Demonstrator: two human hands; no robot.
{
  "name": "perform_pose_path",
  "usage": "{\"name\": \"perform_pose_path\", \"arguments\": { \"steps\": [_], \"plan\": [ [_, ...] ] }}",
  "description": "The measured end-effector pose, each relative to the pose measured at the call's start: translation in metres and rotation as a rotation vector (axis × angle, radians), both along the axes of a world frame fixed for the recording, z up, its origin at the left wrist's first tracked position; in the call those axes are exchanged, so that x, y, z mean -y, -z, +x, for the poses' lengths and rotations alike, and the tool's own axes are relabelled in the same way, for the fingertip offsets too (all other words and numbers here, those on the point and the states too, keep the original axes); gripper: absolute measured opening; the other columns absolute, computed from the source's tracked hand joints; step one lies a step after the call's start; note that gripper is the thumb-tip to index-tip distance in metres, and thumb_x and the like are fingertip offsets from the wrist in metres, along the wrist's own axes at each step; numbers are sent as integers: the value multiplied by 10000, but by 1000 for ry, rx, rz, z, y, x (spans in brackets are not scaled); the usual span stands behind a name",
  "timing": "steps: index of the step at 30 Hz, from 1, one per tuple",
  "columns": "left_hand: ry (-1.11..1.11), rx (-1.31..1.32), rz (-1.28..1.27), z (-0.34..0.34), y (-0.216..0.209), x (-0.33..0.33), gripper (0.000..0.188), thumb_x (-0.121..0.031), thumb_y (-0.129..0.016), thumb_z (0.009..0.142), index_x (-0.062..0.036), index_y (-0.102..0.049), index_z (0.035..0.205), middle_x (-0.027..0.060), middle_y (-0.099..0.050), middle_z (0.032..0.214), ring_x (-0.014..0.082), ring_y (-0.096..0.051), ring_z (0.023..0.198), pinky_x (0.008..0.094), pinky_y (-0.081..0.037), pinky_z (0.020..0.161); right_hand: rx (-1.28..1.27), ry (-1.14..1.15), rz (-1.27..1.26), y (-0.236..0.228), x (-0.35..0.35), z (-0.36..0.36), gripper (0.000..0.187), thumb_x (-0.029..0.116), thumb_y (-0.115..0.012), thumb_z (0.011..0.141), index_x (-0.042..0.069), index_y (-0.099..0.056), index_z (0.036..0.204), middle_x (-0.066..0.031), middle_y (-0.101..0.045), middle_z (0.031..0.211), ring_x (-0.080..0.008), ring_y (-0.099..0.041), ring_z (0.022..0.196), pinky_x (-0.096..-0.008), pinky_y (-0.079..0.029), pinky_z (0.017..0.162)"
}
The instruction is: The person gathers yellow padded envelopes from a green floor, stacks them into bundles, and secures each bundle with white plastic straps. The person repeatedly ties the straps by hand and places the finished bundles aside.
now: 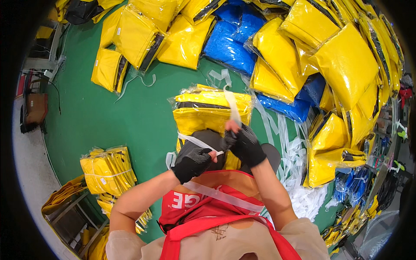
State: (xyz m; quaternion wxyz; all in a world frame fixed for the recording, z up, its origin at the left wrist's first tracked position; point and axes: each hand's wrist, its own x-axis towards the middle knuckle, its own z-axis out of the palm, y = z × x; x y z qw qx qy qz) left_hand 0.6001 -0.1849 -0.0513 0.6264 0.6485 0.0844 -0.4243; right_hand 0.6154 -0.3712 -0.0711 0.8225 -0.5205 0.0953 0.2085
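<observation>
A stack of yellow folded packages in clear plastic (208, 115) lies on the green floor in front of me. Two dark grey rounded shapes, perhaps my shoes, stand at its near side. My left hand (193, 164), in a black fingerless glove, pinches a white flat strap (197, 141) close to the stack's near edge. My right hand (245, 145), gloved the same way, is closed on the strap too, slightly higher and to the right. From its fingers a loose strap end (232, 104) rises over the yellow stack. My hands nearly touch.
Yellow packages (346, 65) pile up along the far and right sides, with blue ones (234, 41) among them. A heap of loose white straps (299, 173) spreads to my right. A strapped yellow bundle (106, 169) sits at the left, near a metal-framed rack (71, 212).
</observation>
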Motion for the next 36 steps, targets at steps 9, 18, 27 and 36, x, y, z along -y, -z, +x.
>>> {"name": "perform_pose_path", "arguments": {
  "steps": [9,18,27,36],
  "plan": [
    [-754,319,-261,19,-151,-82,207,-195,-486,848,-72,-463,1013,-15,-415,676,90,-405,546,219,-359,499,-186,399,137,-90,50,-17,287,353,-364,950,125,-460,806,51,-267,472,-110,-297,432,-258,-267,469],
    [-42,186,782,-119,-146,-302,122,-88,-525,764,2,-585,705,73,-565,621,142,-541,614,284,-430,607,-90,349,159,-81,50,28,243,326,-406,940,120,-531,906,53,-271,487,-86,-274,420,-252,-226,454],
    [-11,851,678,-46,-10,-138,470,-77,-549,763,-18,-451,1219,194,-504,1152,356,-466,1090,403,-341,966,-43,152,40,-100,-6,35,226,294,-412,937,106,-520,873,49,-347,493,-79,-291,394,-241,-216,406],
    [95,636,751,-59,37,-69,229,-290,-596,801,-73,-624,869,131,-617,819,300,-607,736,383,-483,702,126,226,-278,-131,0,65,239,300,-425,934,91,-498,842,44,-309,495,-71,-276,391,-231,-210,401]
  ]
}}
